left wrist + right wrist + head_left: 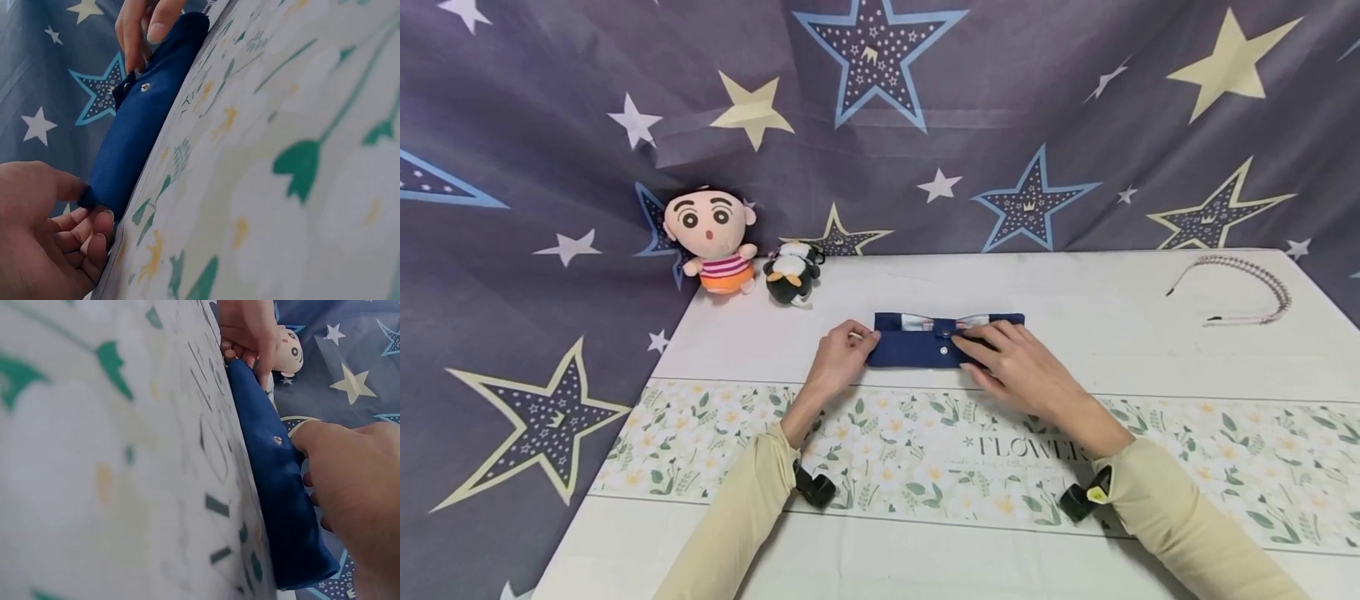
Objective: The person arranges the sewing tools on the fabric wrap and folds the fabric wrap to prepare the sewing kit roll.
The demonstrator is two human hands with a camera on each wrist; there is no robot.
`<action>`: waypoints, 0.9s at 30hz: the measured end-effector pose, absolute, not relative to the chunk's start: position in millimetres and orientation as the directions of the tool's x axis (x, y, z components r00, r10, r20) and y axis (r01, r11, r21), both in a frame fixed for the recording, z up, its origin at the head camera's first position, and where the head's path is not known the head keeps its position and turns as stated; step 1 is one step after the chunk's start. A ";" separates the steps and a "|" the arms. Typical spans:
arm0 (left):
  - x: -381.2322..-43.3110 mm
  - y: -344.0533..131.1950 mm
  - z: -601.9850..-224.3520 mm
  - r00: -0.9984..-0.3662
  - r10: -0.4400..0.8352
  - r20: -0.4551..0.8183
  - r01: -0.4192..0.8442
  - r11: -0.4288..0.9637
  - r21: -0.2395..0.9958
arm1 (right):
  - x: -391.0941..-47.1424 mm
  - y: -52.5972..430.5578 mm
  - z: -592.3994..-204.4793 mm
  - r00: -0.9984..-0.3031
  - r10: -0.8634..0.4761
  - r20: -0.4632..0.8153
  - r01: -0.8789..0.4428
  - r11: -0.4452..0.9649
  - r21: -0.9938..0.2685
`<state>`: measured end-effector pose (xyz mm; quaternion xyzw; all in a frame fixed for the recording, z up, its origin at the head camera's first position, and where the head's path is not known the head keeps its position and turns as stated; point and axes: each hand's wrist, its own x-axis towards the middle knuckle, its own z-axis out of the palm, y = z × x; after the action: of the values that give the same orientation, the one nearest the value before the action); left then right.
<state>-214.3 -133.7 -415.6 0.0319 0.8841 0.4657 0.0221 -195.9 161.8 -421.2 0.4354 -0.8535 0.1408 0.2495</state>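
A folded navy fabric pouch (906,350) lies on the table between both hands, its pale lining showing along the back edge. A short strap with a snap (945,329) points toward a silver stud (145,87) on the front. With thumb and fingers, my left hand (844,354) pinches the pouch's left end; in the left wrist view the thumb is on top and the fingers beneath. My right hand (1018,367) rests over the right half, index fingertip at the strap. From the right wrist, the right hand (350,469) partly covers the strap.
A cartoon doll (715,242) and a small penguin plush (792,271) sit at the back left. Toward the back right lies a braided headband (1247,267). A floral printed band (895,450) crosses the table in front of the pouch, and a starry curtain (700,67) hangs behind.
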 end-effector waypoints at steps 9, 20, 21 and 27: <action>-215.1 -132.0 -417.8 -0.997 0.073 0.016 0.054 0.552 0.832 | -212.4 147.6 -410.5 -0.655 -0.558 0.509 -0.740 0.608 -0.286; -214.9 -126.2 -420.0 -0.999 0.044 0.013 0.035 0.562 0.827 | -282.6 130.8 -399.5 -0.927 -0.368 0.064 -0.328 0.719 -0.613; -215.1 -125.6 -419.7 -0.999 0.043 0.012 0.035 0.561 0.827 | -285.4 129.5 -399.6 -0.929 -0.366 0.056 -0.319 0.714 -0.624; -215.4 -125.7 -418.7 -0.999 0.035 0.017 0.034 0.575 0.818 | -285.0 121.0 -395.2 -0.949 -0.314 0.035 -0.252 0.686 -0.683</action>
<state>-215.4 -125.7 -418.7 0.0194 0.8874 0.4606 0.0006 -285.0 121.0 -395.2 0.1542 -0.9171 0.3652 -0.0424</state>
